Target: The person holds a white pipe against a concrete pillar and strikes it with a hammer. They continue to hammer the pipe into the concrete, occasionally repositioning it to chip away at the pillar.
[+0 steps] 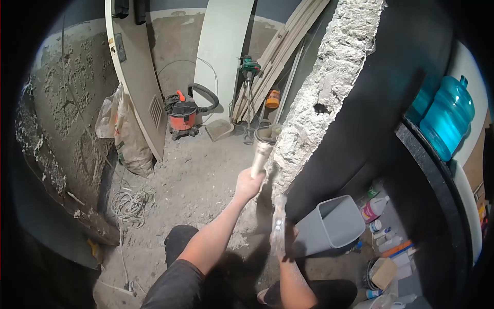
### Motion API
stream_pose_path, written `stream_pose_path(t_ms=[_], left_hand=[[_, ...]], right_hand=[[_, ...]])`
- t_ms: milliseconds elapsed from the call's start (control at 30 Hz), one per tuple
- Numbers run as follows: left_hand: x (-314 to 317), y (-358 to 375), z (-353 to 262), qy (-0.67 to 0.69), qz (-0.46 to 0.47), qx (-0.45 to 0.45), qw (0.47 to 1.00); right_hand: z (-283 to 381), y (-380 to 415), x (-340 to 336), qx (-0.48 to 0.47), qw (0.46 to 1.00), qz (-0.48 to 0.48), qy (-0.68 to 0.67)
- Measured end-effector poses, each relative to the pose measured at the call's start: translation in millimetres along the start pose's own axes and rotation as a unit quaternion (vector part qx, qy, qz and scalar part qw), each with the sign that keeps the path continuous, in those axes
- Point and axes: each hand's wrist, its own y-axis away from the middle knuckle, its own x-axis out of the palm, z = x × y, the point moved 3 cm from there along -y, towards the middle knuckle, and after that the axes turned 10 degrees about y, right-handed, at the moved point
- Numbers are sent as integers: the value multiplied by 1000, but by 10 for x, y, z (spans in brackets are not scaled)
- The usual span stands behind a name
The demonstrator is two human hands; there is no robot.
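Observation:
My left hand [249,184] is closed around a pale, thick tube-like tool [262,154], tilted upward, with a round dark-rimmed end at the top. This end stands in front of the rough broken wall edge [303,131], overlapping it in view. Lower and to the right, my right hand [288,237] is wrapped round a flat, whitish-smeared hand tool [279,221] held upright close to the foot of that wall edge. The tool hides part of the hand, and I cannot tell its exact kind.
A grey bin [339,226] stands right of my right hand, with bottles [374,208] beyond it. A red shop vacuum [182,116], a dustpan [220,130] and leaning boards [280,62] are ahead. Coiled cable [133,206] lies left on the dusty floor. A blue water jug [448,116] sits on the counter.

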Motion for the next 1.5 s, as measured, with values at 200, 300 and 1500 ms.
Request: stream_pose_path(t_ms=[200,300,1500], left_hand=[[100,185,-459,-171,46,184,967],[172,282,-402,-199,42,190,960],[164,264,-379,-127,64,47,989]], right_hand=[[40,26,-116,220,965,140,32],[78,-35,-210,222,965,141,21],[377,-352,-383,287,950,4,-119]])
